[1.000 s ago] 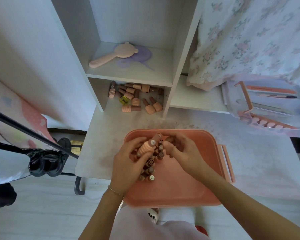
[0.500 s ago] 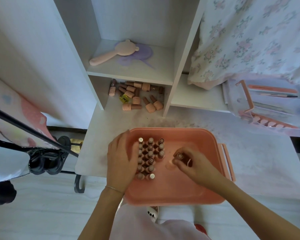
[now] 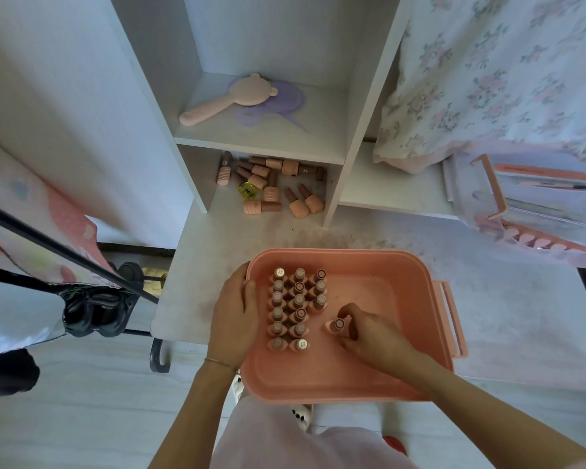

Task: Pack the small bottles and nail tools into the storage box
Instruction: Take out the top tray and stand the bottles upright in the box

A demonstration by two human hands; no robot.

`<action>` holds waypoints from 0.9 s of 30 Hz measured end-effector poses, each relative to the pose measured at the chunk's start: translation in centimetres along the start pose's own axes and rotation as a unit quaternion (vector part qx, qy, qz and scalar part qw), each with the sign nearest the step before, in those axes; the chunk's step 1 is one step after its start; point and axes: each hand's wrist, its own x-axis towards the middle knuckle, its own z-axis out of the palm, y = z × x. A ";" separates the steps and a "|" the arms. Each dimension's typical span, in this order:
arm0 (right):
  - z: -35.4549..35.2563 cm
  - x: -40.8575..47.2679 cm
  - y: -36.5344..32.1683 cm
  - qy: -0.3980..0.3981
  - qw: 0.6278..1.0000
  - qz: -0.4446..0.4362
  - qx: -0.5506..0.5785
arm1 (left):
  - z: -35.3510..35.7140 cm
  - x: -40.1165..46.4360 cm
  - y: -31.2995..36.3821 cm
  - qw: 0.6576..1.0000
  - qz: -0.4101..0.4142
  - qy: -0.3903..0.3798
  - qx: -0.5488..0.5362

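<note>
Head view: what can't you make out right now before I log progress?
- Storage box: left wall hidden under the left hand.
- Right hand: its grip on the lone bottle partly covered by fingers.
- Loose bottles in the cubby: far ones shadowed, count unclear.
- Tool tray: cut off by the right edge.

Pink box (image 3: 420, 333) on a white table (image 3: 521, 316), left hand (image 3: 232, 313) resting on its rim beside upright bottles (image 3: 296, 308), right hand (image 3: 369, 333) pinching one bottle (image 3: 336, 324) just right of them, loose bottles (image 3: 271, 187) beyond the hands.
</note>
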 end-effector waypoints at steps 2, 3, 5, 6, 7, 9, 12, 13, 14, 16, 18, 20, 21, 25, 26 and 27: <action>0.3 0.4 0.0 -0.017 0.997 0.026 0.070 | 0.0 0.0 0.0 1.000 0.001 0.004 -0.004; 0.5 0.6 0.0 -0.017 0.995 0.033 0.094 | 0.0 0.0 0.1 1.000 0.002 0.005 -0.006; 0.8 0.8 -0.3 -0.011 0.992 0.038 0.116 | 0.0 0.0 0.2 1.000 0.007 0.006 -0.011; 1.0 0.8 -0.4 -0.007 0.992 0.037 0.118 | 0.0 0.0 0.3 1.000 0.008 0.005 -0.014; 1.2 0.9 -0.5 -0.003 0.993 0.035 0.115 | 0.0 0.0 0.3 1.000 0.006 0.004 -0.017; 1.4 1.0 -0.7 0.013 0.994 0.025 0.106 | -0.1 0.0 0.2 1.000 0.001 0.002 -0.017; 1.5 1.4 -0.9 0.031 0.993 0.016 0.113 | 0.0 0.0 0.1 1.000 0.000 0.001 -0.016; 1.6 1.5 -1.0 0.036 0.992 0.015 0.117 | 0.0 0.0 0.1 1.000 0.002 0.001 -0.016; 1.6 1.6 -1.0 0.039 0.992 0.018 0.121 | -0.1 0.0 0.1 1.000 0.003 0.001 -0.017; 1.9 1.8 -1.1 0.050 0.990 0.027 0.129 | -0.1 -0.1 0.1 1.000 0.004 0.000 -0.020; 2.1 1.9 -1.1 0.056 0.988 0.035 0.138 | -0.1 0.0 0.0 1.000 0.000 0.000 -0.021; 2.2 2.0 -1.2 0.055 0.987 0.041 0.147 | 0.0 0.0 -0.1 1.000 0.000 0.000 -0.020; 2.2 2.0 -1.3 0.054 0.985 0.044 0.156 | 0.0 0.0 -0.2 1.000 0.001 -0.001 -0.019; 2.0 2.0 -1.5 0.049 0.979 0.057 0.188 | 0.0 0.0 -0.2 1.000 0.005 -0.001 -0.023; 2.0 2.0 -1.6 0.047 0.978 0.059 0.193 | 0.0 0.0 -0.2 1.000 0.005 -0.001 -0.024; 2.0 1.9 -1.6 0.046 0.978 0.061 0.196 | 0.0 0.0 -0.2 1.000 0.005 -0.002 -0.024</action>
